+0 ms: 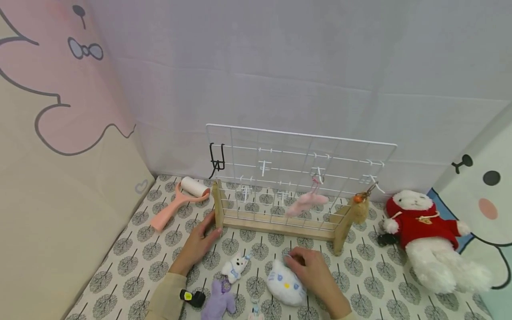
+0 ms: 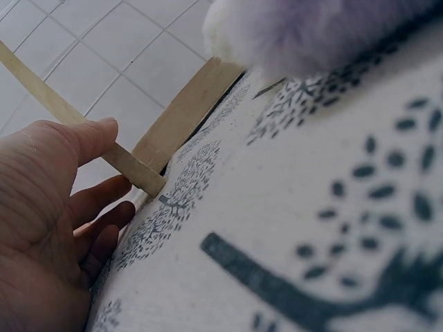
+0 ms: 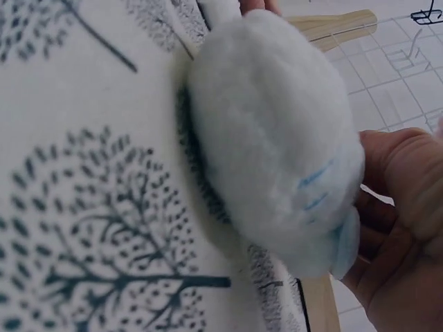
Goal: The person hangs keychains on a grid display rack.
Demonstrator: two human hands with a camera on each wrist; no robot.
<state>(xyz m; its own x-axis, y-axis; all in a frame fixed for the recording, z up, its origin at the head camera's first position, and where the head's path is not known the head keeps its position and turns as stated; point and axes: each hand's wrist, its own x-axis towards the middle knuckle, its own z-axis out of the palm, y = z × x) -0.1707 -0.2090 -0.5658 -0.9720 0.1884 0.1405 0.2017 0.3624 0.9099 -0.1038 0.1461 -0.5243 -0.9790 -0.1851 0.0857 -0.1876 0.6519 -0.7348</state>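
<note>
My left hand [image 1: 198,246] grips the left wooden upright [image 2: 142,173] of a white wire grid rack [image 1: 276,178], with the thumb on one side and the fingers on the other. My right hand [image 1: 314,269] pinches the top edge of a white cat-head plush keychain [image 1: 286,284]. A light blue bit shows at the fingertips in the head view. In the right wrist view the plush [image 3: 270,131] hides part of those fingers. Between the hands lie a small white dog plush [image 1: 236,268] and a purple plush [image 1: 218,302].
A pink plush [image 1: 307,203] and a tan plush [image 1: 361,210] hang from the rack's hooks. An orange-handled lint roller [image 1: 172,211] lies at the back left. At the right sits a white plush in a red hoodie [image 1: 426,231]. A cloth wall stands behind the rack.
</note>
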